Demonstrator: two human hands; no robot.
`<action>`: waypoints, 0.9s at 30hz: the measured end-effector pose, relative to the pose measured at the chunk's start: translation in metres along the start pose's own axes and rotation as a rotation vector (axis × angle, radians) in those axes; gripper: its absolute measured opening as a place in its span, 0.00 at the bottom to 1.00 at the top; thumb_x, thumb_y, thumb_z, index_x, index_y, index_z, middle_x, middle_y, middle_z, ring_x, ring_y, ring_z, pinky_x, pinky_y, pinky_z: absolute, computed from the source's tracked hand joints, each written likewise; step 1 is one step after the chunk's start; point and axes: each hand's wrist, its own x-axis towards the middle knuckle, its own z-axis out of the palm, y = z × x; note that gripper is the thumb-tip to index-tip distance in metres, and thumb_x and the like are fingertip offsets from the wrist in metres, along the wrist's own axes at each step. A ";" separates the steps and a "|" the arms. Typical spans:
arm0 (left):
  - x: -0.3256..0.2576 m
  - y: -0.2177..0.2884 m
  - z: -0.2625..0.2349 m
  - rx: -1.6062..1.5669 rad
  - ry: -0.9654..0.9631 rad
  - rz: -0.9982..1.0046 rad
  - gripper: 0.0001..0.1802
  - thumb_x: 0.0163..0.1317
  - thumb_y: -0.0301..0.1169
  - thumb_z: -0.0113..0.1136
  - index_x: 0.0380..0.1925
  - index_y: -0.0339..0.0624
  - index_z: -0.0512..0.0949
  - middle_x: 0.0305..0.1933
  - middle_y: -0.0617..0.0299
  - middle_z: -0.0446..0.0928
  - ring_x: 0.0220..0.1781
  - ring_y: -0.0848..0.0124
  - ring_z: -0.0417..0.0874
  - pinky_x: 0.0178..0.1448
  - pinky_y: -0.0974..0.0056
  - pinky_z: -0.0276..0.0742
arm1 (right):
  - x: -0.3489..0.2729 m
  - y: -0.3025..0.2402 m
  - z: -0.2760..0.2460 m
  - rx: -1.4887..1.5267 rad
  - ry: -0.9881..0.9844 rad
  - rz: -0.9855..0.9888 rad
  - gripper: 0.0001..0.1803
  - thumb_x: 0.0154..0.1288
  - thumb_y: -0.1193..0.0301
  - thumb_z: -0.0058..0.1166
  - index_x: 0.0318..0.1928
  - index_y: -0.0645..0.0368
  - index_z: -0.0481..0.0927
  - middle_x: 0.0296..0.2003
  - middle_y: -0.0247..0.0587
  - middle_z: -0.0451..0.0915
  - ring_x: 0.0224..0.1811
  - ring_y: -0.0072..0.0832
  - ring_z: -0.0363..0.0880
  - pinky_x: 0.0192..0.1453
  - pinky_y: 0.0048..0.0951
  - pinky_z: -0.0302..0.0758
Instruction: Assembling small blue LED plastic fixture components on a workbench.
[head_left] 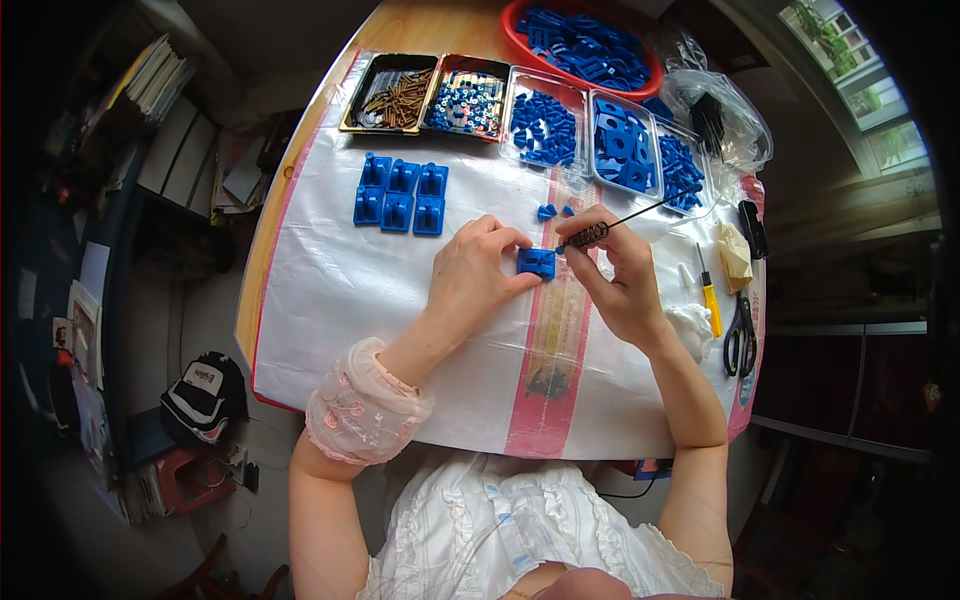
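Note:
My left hand (pixel 468 270) pinches a small blue plastic block (pixel 536 263) against the white sheet, thumb and forefinger on its left side. From the right, my right hand (pixel 625 275) grips a thin dark rod with a coiled wire section (pixel 588 235); its long end slants up to the right. A tiny blue piece (pixel 561 250) shows at the right fingertips, beside the block; whether it is held or only touched I cannot tell. Just beyond lie loose blue cone-shaped pieces (pixel 546 212). Farther left, several blue assembled parts (pixel 398 193) stand in two rows.
Along the back are a tray of brass-coloured screws (pixel 346 122), a tray of small rings (pixel 428 122), clear boxes of blue parts (pixel 512 150) and a red basin (pixel 655 85). At right lie a yellow-handled screwdriver (pixel 711 305), black scissors (pixel 740 340) and crumpled tissue (pixel 690 325).

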 end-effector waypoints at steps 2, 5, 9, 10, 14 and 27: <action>0.000 0.001 0.000 0.000 -0.001 -0.004 0.20 0.50 0.38 0.84 0.42 0.45 0.90 0.40 0.60 0.83 0.42 0.63 0.86 0.47 0.58 0.81 | -0.001 0.001 0.000 -0.006 0.000 0.000 0.12 0.68 0.84 0.61 0.51 0.65 0.83 0.41 0.41 0.84 0.43 0.28 0.85 0.49 0.29 0.79; 0.001 0.002 0.000 0.004 -0.006 -0.013 0.20 0.50 0.38 0.84 0.43 0.46 0.91 0.40 0.60 0.83 0.42 0.63 0.86 0.47 0.58 0.82 | -0.002 0.003 0.000 -0.009 0.002 -0.004 0.12 0.68 0.84 0.61 0.51 0.64 0.83 0.41 0.41 0.84 0.42 0.28 0.85 0.48 0.29 0.79; 0.000 0.001 0.000 0.009 -0.005 -0.007 0.20 0.50 0.37 0.84 0.43 0.47 0.91 0.40 0.61 0.82 0.43 0.63 0.86 0.48 0.58 0.82 | -0.002 -0.001 -0.002 -0.035 -0.035 0.024 0.13 0.68 0.85 0.60 0.52 0.66 0.83 0.43 0.39 0.85 0.46 0.24 0.85 0.53 0.27 0.79; 0.000 0.001 0.000 0.010 -0.002 -0.003 0.20 0.50 0.37 0.84 0.43 0.48 0.91 0.40 0.61 0.82 0.43 0.63 0.86 0.48 0.58 0.82 | -0.002 -0.003 -0.003 -0.045 -0.054 0.044 0.13 0.69 0.86 0.59 0.52 0.67 0.83 0.45 0.39 0.85 0.48 0.23 0.84 0.56 0.26 0.79; 0.000 0.001 0.000 0.016 -0.004 -0.005 0.20 0.50 0.37 0.84 0.44 0.48 0.91 0.40 0.61 0.82 0.43 0.63 0.86 0.48 0.58 0.82 | -0.001 -0.005 -0.002 -0.083 -0.051 -0.005 0.13 0.68 0.85 0.61 0.51 0.65 0.82 0.42 0.40 0.85 0.44 0.26 0.85 0.52 0.28 0.79; 0.001 -0.001 0.001 0.015 -0.010 -0.006 0.20 0.50 0.37 0.84 0.44 0.48 0.91 0.41 0.61 0.83 0.44 0.64 0.86 0.49 0.58 0.82 | 0.001 0.000 0.003 -0.104 -0.041 -0.108 0.15 0.65 0.85 0.63 0.51 0.63 0.82 0.38 0.41 0.83 0.37 0.30 0.83 0.43 0.31 0.78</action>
